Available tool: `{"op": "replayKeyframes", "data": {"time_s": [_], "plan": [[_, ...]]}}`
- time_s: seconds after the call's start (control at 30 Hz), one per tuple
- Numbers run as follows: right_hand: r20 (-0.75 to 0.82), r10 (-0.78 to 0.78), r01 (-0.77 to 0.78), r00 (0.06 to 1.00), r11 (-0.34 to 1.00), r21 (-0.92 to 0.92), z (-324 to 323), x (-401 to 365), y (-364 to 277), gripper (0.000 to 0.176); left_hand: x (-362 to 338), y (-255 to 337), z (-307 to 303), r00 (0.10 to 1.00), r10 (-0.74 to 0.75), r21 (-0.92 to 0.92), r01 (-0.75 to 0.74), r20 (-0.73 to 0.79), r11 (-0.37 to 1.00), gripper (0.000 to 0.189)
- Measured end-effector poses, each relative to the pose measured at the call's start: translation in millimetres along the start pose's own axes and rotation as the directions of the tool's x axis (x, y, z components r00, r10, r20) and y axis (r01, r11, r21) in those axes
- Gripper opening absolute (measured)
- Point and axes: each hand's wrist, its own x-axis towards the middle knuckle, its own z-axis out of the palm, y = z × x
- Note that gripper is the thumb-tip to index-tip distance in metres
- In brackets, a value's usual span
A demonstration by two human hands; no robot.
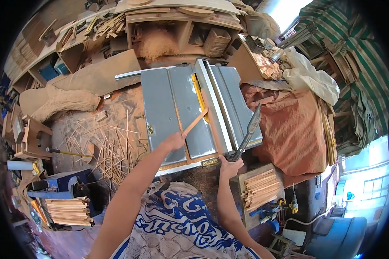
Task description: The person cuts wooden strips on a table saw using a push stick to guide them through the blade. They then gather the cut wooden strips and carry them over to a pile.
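A grey table saw (160,108) stands in front of me, with a long fence (218,103) across it and a yellow insert (199,97) beside the fence. My left hand (175,140) is closed on a thin wooden stick (196,122), whose far end reaches the yellow insert near the fence. My right hand (230,167) grips the handle of a dark push stick (250,131) at the table's near edge, right of the fence. The push stick points up and away to the right. A reddish wood strip (213,131) lies along the left side of the fence.
Thin offcuts (116,151) litter the floor at left. Stacked wood strips stand at lower left (69,211) and lower right (262,190). A brown cloth cover (289,129) is right of the saw. Shelves with sawdust (157,43) run behind it.
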Motion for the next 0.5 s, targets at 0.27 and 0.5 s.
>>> {"op": "replayKeyframes", "data": {"time_s": [0.27, 0.5], "plan": [[-0.037, 0.086, -0.083, 0.996, 0.994, 0.072, 13.2, -5.5, -19.7, 0.094, 8.8, -22.2, 34.4, 0.995, 0.051, -0.006, -0.052, -0.089, 0.999, 0.055], [0.114, -0.375, 0.318, 0.92, 0.884, 0.343, -63.7, -23.2, 41.1, 0.055, 41.9, -49.2, 49.4, 0.974, 0.153, 0.069, -0.144, -0.166, 0.987, 0.056]]}}
